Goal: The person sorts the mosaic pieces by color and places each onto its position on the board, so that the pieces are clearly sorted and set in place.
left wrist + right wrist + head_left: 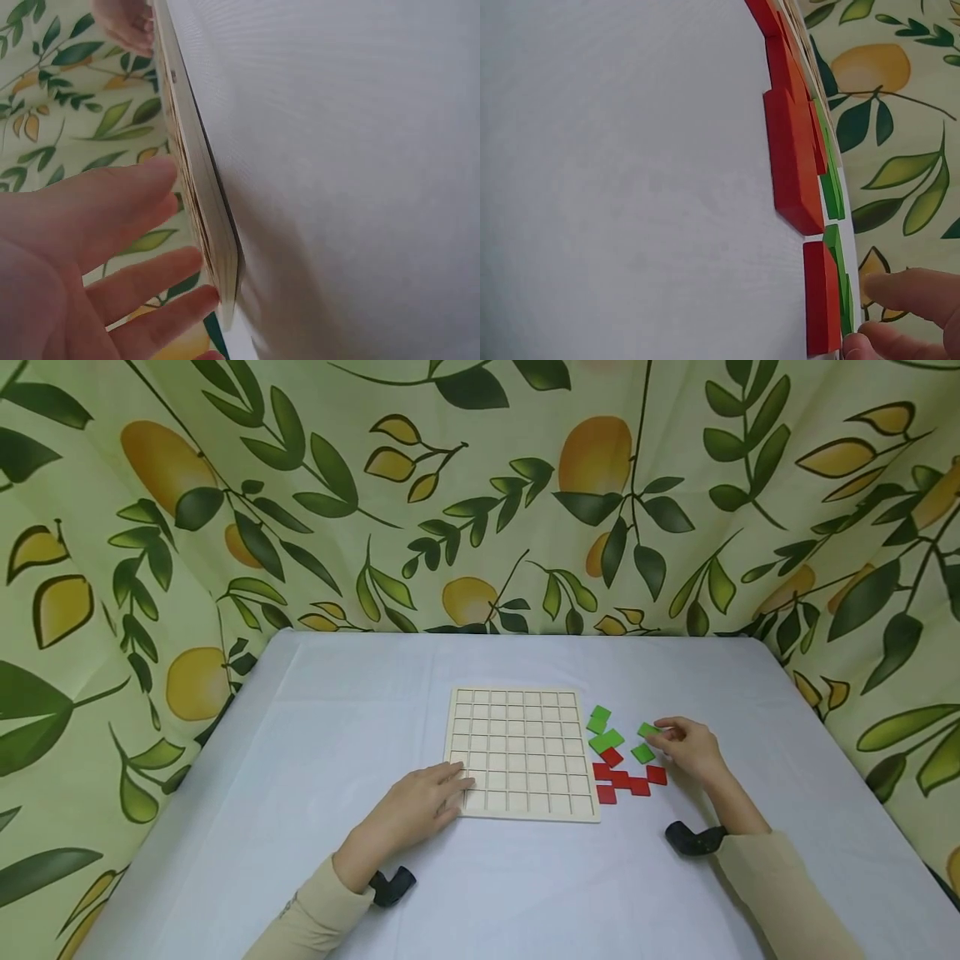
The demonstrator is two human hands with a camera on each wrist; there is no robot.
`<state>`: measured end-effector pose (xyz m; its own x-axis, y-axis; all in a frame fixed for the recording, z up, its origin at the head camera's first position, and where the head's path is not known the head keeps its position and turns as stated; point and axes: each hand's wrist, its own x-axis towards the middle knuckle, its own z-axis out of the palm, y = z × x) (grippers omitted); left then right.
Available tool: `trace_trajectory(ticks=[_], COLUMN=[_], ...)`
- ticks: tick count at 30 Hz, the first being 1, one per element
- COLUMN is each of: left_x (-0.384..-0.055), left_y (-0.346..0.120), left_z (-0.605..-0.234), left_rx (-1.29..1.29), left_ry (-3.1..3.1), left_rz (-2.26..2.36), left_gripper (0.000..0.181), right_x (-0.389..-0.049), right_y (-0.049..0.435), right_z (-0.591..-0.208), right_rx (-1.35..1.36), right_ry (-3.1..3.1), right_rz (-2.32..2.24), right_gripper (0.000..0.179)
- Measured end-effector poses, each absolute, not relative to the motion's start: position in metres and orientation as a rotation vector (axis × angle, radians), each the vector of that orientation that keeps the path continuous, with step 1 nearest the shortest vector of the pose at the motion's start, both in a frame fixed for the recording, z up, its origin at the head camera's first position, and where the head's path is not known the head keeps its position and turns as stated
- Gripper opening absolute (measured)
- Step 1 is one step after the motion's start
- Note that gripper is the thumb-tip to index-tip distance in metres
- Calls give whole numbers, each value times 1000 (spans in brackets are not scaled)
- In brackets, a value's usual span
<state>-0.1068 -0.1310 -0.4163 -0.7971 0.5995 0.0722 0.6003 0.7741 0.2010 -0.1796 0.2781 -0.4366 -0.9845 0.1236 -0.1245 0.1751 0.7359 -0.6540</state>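
A pale grid board (517,745) with rows of square cells lies on the table, bare of tiles. My left hand (416,802) rests at its near left corner, fingers spread over the rim; in the left wrist view, fingertips (206,296) meet the board's edge. Off the board's right side, my right hand (690,747) reaches over a green square tile (648,729), thumb and forefinger right at its edge. In the right wrist view a gap shows between the forefinger (904,289) and thumb. Another green tile (642,753) lies just below.
More green tiles (600,717) lie close to the board's right edge. Several red tiles (620,779) are scattered nearer me, some touching or overlapping. A white cloth (360,693) covers the table, and a fruit-patterned curtain (480,510) hangs behind it.
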Motion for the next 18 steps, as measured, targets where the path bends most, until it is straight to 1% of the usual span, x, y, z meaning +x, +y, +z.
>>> trace_trajectory(ticks=[4, 13, 18], left_x=[-106, -102, -98], left_y=[-130, -129, -128], left_z=[-415, -415, -413], left_rx=[-1012, -1063, -1064], left_ry=[-2991, -3011, -3062], left_rz=[-321, -345, -380], left_gripper=[37, 28, 29], right_x=[-183, -186, -186], right_y=[280, 284, 283], right_z=[-437, -435, -437], right_rx=[287, 321, 369], right_ry=[2830, 2809, 2820], right_rz=[-1082, -1070, -1096], right_gripper=[44, 42, 38])
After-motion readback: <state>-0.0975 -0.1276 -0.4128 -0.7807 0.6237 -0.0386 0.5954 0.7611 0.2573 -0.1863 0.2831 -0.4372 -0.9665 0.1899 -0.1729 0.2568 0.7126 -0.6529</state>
